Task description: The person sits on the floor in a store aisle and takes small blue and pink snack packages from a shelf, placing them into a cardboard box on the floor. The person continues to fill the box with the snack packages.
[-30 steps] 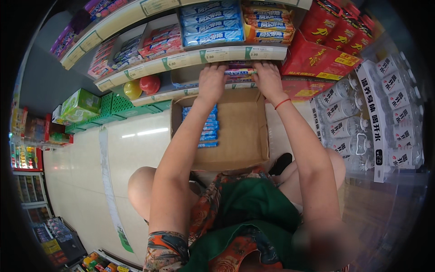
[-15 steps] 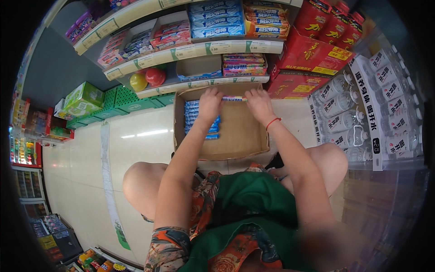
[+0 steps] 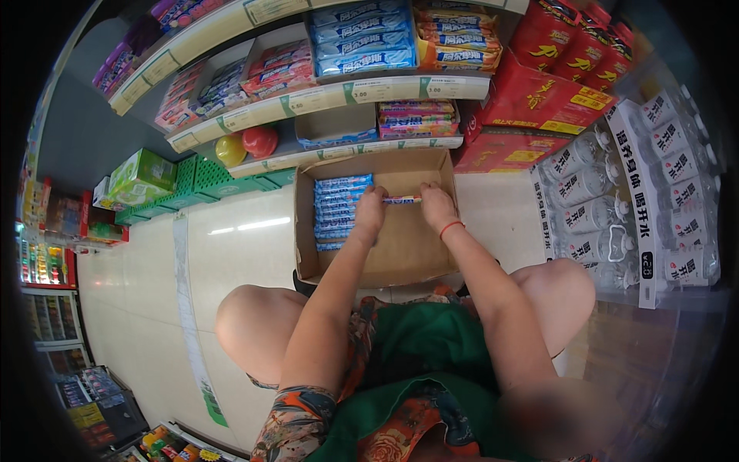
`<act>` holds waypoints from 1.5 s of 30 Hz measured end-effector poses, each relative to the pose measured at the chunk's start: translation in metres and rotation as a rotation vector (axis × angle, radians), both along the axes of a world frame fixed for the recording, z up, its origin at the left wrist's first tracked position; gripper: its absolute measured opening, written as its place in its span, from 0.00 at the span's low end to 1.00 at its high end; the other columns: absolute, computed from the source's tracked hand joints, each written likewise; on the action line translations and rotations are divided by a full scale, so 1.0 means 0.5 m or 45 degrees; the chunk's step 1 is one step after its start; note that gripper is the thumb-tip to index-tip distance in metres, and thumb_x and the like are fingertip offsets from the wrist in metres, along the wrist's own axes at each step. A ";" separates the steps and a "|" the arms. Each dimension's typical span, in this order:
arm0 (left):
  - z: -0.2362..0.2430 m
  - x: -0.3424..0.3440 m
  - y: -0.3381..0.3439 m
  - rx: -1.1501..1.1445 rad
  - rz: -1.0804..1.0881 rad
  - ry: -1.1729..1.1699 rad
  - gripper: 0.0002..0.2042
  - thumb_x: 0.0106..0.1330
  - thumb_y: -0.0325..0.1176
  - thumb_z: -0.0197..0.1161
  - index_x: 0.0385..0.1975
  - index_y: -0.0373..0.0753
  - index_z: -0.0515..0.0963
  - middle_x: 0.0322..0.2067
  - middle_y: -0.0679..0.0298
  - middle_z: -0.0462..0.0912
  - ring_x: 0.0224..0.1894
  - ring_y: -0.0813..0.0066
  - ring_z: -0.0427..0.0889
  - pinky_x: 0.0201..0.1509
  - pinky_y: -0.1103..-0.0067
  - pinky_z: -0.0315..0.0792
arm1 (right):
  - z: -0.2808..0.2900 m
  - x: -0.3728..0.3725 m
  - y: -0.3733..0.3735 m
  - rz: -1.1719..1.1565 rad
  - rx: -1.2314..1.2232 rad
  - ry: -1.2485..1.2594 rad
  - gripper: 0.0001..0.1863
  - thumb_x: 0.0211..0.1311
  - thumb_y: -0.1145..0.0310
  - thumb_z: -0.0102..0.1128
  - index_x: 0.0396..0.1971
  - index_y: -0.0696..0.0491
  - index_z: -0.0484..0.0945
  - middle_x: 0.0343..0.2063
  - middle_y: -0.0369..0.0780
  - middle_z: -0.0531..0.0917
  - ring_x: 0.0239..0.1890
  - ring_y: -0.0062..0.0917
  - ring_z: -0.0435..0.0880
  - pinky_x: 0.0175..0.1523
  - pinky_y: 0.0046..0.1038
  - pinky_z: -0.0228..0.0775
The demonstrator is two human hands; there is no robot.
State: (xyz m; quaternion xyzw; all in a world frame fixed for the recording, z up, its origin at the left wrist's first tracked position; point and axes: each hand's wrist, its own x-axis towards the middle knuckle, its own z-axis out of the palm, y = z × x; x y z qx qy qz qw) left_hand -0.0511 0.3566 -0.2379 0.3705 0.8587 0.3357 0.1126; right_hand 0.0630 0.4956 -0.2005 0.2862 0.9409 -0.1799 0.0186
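Observation:
A brown open cardboard box [image 3: 376,282] sits on the floor between my knees. Several blue-and-white wrapped candy sticks [image 3: 332,213] lie in a stacked row along its left side. Over the bare right part of the box, a slim candy stick [image 3: 402,200] in a pink, white and blue wrapper stretches level between my hands. My left hand [image 3: 370,211] pinches its left end, beside the blue row. At the other end, my right hand [image 3: 436,205], with a red cord at the wrist, has its fingers closed on it. My fingers partly cover both ends.
Beyond the box, a low shelf holds a blue-edged display tray [image 3: 336,128] and pink candy packs [image 3: 417,118]. Blue packs [image 3: 362,38] fill the tier above. Red drink cartons [image 3: 504,146] stand at back right, large water bottles [image 3: 585,189] at right, green crates [image 3: 223,183] at left.
Both hands have come nearer to me from the box's far edge, still holding the candy stick between them. More of the blue row shows, and the view has shifted slightly.

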 end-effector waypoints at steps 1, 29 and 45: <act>-0.010 -0.001 0.007 0.012 0.021 -0.007 0.09 0.49 0.21 0.61 0.32 0.37 0.77 0.33 0.53 0.76 0.35 0.54 0.77 0.38 0.66 0.72 | -0.015 -0.005 0.005 -0.046 -0.023 0.011 0.09 0.56 0.78 0.45 0.37 0.59 0.72 0.41 0.49 0.75 0.40 0.43 0.80 0.44 0.38 0.74; 0.047 0.006 0.099 0.284 -0.103 0.046 0.18 0.54 0.23 0.57 0.46 0.34 0.74 0.44 0.48 0.76 0.46 0.49 0.74 0.49 0.67 0.70 | -0.020 -0.035 0.038 -0.097 -0.190 0.569 0.19 0.52 0.76 0.54 0.47 0.56 0.73 0.49 0.47 0.73 0.52 0.42 0.72 0.57 0.35 0.65; 0.262 -0.050 0.153 0.435 -0.219 0.710 0.18 0.55 0.20 0.54 0.47 0.36 0.74 0.42 0.55 0.75 0.45 0.55 0.71 0.51 0.67 0.67 | 0.206 -0.058 0.135 0.147 0.412 0.914 0.15 0.51 0.78 0.51 0.42 0.56 0.74 0.42 0.43 0.76 0.49 0.37 0.72 0.55 0.37 0.63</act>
